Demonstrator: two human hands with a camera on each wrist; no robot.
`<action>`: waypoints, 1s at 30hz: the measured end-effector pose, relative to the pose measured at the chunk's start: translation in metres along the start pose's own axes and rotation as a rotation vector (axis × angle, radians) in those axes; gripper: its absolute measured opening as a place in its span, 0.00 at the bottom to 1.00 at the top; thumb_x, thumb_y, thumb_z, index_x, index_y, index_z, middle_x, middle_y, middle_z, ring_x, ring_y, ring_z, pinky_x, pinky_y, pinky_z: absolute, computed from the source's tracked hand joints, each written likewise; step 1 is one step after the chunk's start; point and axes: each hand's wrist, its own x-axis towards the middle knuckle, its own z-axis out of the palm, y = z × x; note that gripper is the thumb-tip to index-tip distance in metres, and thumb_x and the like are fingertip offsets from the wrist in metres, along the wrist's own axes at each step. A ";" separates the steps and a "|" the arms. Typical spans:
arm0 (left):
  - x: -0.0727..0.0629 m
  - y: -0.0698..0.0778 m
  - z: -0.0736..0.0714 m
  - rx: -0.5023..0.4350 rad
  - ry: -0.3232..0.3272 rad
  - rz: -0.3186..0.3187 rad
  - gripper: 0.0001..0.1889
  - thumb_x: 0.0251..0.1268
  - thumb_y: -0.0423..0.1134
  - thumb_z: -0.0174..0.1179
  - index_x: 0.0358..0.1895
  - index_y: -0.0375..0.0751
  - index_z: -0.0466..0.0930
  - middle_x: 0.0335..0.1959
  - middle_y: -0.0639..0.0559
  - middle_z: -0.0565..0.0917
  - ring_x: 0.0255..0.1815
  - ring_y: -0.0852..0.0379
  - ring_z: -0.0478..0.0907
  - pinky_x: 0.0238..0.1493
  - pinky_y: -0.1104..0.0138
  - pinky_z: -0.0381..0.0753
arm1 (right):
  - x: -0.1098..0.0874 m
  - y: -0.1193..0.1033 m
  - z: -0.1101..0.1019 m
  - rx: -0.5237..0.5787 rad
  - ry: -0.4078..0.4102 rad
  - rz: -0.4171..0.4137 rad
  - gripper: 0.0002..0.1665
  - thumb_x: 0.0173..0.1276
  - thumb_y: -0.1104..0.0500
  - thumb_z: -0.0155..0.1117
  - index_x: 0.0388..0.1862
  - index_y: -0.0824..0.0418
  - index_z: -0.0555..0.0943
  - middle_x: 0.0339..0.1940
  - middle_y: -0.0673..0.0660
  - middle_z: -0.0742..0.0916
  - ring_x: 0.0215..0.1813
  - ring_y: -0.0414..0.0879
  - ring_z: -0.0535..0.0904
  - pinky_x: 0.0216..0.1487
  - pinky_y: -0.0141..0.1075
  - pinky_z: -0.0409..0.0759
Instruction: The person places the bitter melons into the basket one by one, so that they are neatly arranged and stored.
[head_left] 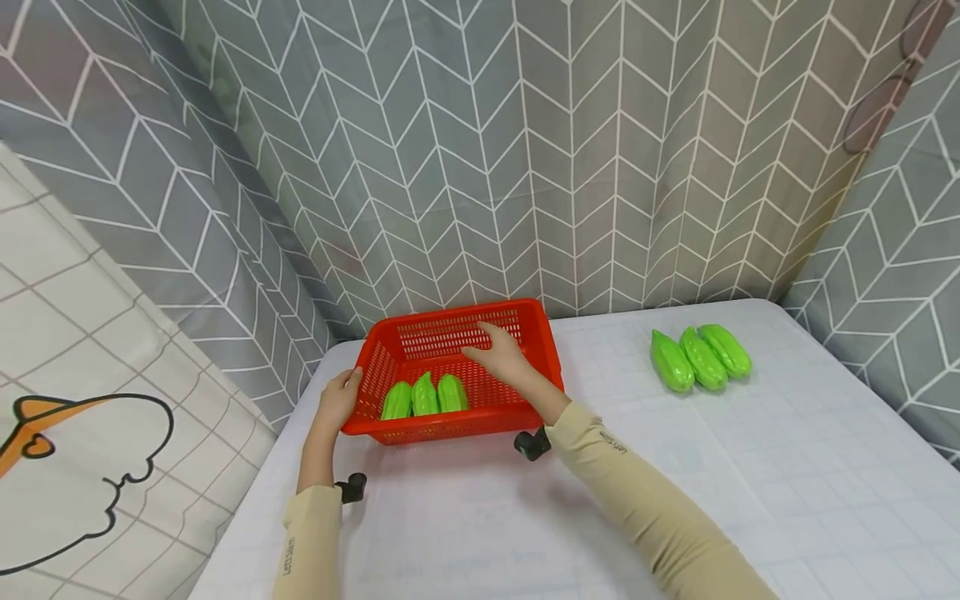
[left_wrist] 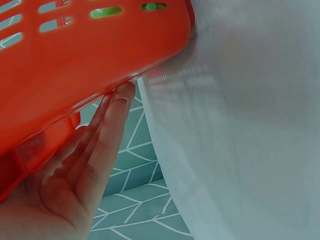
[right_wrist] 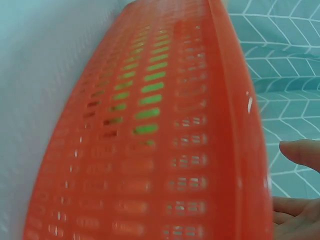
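A red slotted plastic basket [head_left: 442,427] stands on the white-covered table, with three glossy green gourd-shaped vegetables [head_left: 425,395] side by side in its front left part. My left hand [head_left: 339,402] touches the basket's left side. In the left wrist view, the fingers [left_wrist: 107,125] lie nearly straight along the outside of the red wall. Over the inside of the basket, my right hand [head_left: 501,357] reaches in from the right with thumb and fingers spread, holding nothing. The right wrist view shows green through the slots of the wall, and part of the right hand [right_wrist: 300,215] beyond the rim.
Three more green vegetables [head_left: 701,358] lie together on the table [head_left: 637,467] at the back right. A patterned grey curtain [head_left: 570,167] hangs close behind the basket. Black wrist-camera mounts [head_left: 532,444] stick out beside the sleeves.
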 end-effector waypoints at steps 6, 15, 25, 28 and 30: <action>0.001 0.001 0.000 0.003 -0.003 0.001 0.31 0.80 0.51 0.33 0.69 0.27 0.63 0.63 0.25 0.71 0.58 0.34 0.73 0.62 0.44 0.70 | -0.003 0.001 -0.015 -0.009 0.018 -0.026 0.38 0.70 0.54 0.61 0.74 0.65 0.61 0.75 0.65 0.68 0.76 0.60 0.62 0.72 0.54 0.65; 0.002 0.002 0.001 -0.005 -0.004 -0.010 0.31 0.80 0.51 0.34 0.70 0.27 0.61 0.66 0.25 0.69 0.61 0.32 0.71 0.63 0.44 0.70 | -0.003 0.009 -0.035 -0.044 0.045 -0.054 0.38 0.71 0.53 0.60 0.75 0.65 0.61 0.75 0.65 0.68 0.76 0.60 0.61 0.73 0.55 0.62; 0.004 -0.002 0.001 -0.004 -0.005 -0.021 0.31 0.80 0.52 0.34 0.70 0.28 0.62 0.65 0.25 0.70 0.60 0.34 0.72 0.60 0.45 0.73 | -0.005 0.020 -0.054 -0.048 0.062 -0.083 0.39 0.71 0.53 0.59 0.75 0.68 0.59 0.75 0.68 0.67 0.77 0.62 0.59 0.74 0.56 0.60; 0.003 -0.002 0.001 -0.002 -0.006 -0.021 0.32 0.80 0.52 0.34 0.70 0.28 0.62 0.66 0.25 0.69 0.61 0.33 0.72 0.61 0.45 0.72 | -0.006 0.023 -0.061 -0.056 0.067 -0.071 0.39 0.72 0.53 0.58 0.75 0.68 0.59 0.75 0.68 0.66 0.77 0.61 0.59 0.74 0.56 0.59; 0.003 -0.001 0.000 -0.006 -0.005 -0.020 0.32 0.80 0.52 0.34 0.70 0.28 0.62 0.66 0.25 0.69 0.62 0.33 0.71 0.63 0.44 0.71 | -0.007 0.024 -0.065 -0.058 0.072 -0.064 0.39 0.72 0.53 0.57 0.76 0.67 0.58 0.76 0.67 0.65 0.78 0.61 0.58 0.75 0.57 0.59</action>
